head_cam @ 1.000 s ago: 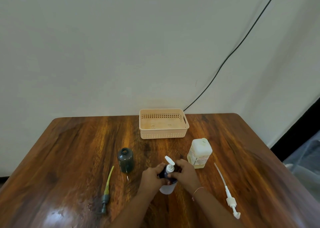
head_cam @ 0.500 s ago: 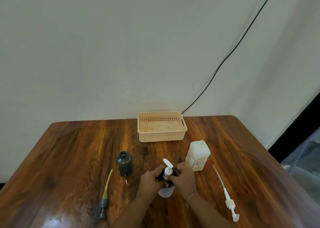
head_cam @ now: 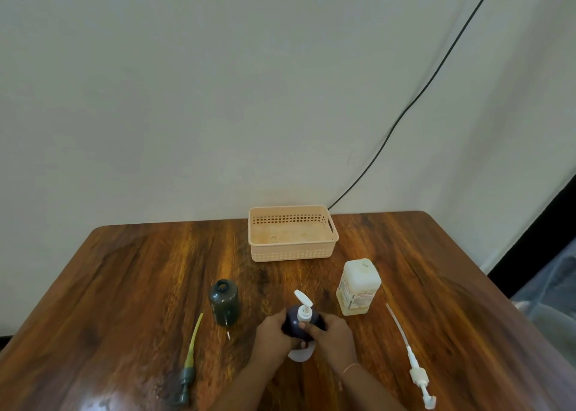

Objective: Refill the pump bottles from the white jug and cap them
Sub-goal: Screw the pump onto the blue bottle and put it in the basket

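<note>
Green pump (head_cam: 189,360): lay flat on the table (head_cam: 124,286), in front of the basket (head_cam: 293,233) and well to its left.

Dark bottle (head_cam: 224,303): upright, neck open, in front of the basket, slightly left.

Left hand (head_cam: 274,335): fingers curled round the body of the purple bottle (head_cam: 299,321), which stood on the table directly in front of the basket. The bottle was dark purple above and pale at the base. A white pump head (head_cam: 304,304) sat in its neck, nozzle toward the basket.

Right hand (head_cam: 330,335): fingers wrapped on the bottle's shoulder, one fingertip at the pump collar.

Judged: smooth, stiff plastic, light unless full, slick if soap had dripped. Best gripped low on the body with one hand while the other turns the collar, not the nozzle. Could not tell whether the collar was tight.

Jug (head_cam: 358,287): upright, in front of the basket to its right. Squarish, pale, labelled. Probably the heaviest item; hold it by the flat sides.

White pump (head_cam: 414,368): flat, in front of the basket and far to its right.
</note>
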